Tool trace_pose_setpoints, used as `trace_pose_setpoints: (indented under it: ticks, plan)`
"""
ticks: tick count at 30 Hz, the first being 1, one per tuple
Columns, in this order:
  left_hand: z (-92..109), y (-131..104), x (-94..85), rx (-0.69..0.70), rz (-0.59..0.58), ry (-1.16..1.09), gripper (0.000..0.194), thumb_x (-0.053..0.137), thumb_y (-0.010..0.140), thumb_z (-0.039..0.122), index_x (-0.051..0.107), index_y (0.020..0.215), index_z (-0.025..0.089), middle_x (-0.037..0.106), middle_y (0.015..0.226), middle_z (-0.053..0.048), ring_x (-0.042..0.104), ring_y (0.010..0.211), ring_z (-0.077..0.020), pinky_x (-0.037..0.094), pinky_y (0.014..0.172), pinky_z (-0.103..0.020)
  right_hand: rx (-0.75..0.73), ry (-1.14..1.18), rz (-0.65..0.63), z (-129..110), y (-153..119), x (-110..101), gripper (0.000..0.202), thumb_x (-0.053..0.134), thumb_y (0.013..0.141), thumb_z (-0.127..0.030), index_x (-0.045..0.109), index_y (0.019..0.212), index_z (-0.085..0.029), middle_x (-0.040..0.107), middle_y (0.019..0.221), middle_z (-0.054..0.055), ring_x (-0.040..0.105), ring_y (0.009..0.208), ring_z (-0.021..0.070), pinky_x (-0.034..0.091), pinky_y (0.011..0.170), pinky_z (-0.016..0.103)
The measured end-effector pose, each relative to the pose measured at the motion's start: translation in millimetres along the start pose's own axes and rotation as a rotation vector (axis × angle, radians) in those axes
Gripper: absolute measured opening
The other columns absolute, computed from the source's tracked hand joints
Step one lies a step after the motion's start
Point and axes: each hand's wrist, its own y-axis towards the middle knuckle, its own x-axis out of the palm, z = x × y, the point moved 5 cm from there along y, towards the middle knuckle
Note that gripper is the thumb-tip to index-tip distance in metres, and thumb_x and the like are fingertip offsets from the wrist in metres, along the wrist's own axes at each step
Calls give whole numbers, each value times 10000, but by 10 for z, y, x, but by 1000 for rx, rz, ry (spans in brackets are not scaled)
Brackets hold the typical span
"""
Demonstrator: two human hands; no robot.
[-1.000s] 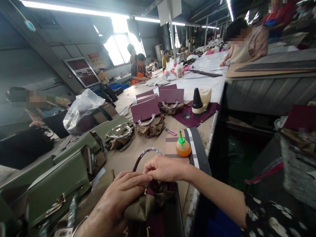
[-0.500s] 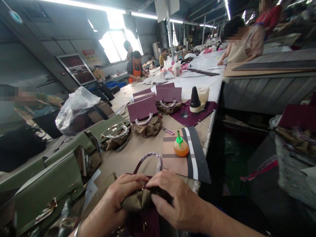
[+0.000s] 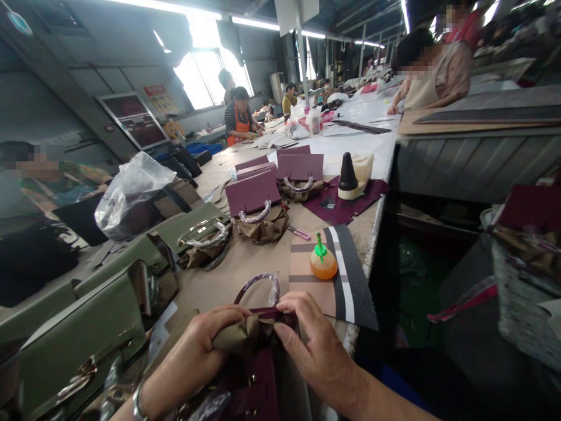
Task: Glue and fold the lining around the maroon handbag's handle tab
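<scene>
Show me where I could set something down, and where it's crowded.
Widest bare brown tabletop: beyond the held bag, between the green bags and the patterned sheet, short of the purple bags. A smaller patch lies between the patterned sheet, the purple sheet and the tabletop's right edge. Crowded: the left, where green bags overlap.

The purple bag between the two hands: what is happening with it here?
Someone is handling the purple bag. The left hand grips its brown lining; the right hand is at its top edge. A plastic-wrapped handle stands just beyond. Green bags are at the left, and a bottle stands ahead on a striped sheet.
</scene>
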Motion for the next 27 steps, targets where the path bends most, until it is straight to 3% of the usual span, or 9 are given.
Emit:
trace_pose_setpoints:
  ticks: [3, 8, 13, 16, 21, 27]
  plan:
    - [-90, 38, -69, -50, 19, -22, 316, 457, 668, 141, 653, 905, 212, 679, 991, 9, 612, 924, -183, 436, 808, -226, -45, -99, -36, 88, -132, 24, 350, 450, 849, -86, 453, 1181, -197, 535, 1131, 88, 499, 1092, 198, 446, 964, 379]
    - [-183, 213, -104, -152, -45, -57, 315, 431, 630, 142, 637, 864, 185, 663, 824, 23, 592, 793, -172, 412, 719, -231, -11, -158, -28, 251, -193, 98, 446, 409, 815, -26, 420, 1219, -215, 536, 1142, 87, 505, 1117, 198, 458, 981, 396]
    - [-364, 455, 26, -241, -131, -220, 239, 472, 616, 226, 616, 773, 120, 611, 700, 2, 521, 682, -164, 382, 629, -235, 42, -288, -11, 443, -215, 188, 566, 426, 772, -12, 371, 1307, -189, 528, 1221, 119, 501, 1155, 228, 455, 991, 455]
    - [-482, 522, 117, -303, -171, -317, 242, 492, 627, 274, 595, 765, 104, 572, 668, 6, 477, 635, -144, 356, 587, -229, -8, -448, 16, 466, -274, 201, 630, 439, 763, -31, 319, 1366, -166, 513, 1265, 147, 496, 1167, 268, 472, 961, 492]
    - [-580, 566, 124, -277, -177, -327, 225, 485, 598, 229, 594, 758, 114, 573, 678, 11, 477, 659, -145, 365, 617, -227, -177, -625, 87, 392, -351, 147, 450, 429, 820, -76, 446, 1268, -116, 574, 1132, 164, 544, 1079, 263, 527, 879, 435]
    - [-669, 612, 190, -249, -182, -400, 241, 548, 648, 285, 613, 809, 117, 616, 715, -9, 512, 666, -159, 398, 627, -239, -371, -708, 46, 383, -439, 232, 306, 344, 914, -121, 593, 1090, -137, 649, 972, 107, 568, 982, 247, 523, 805, 412]
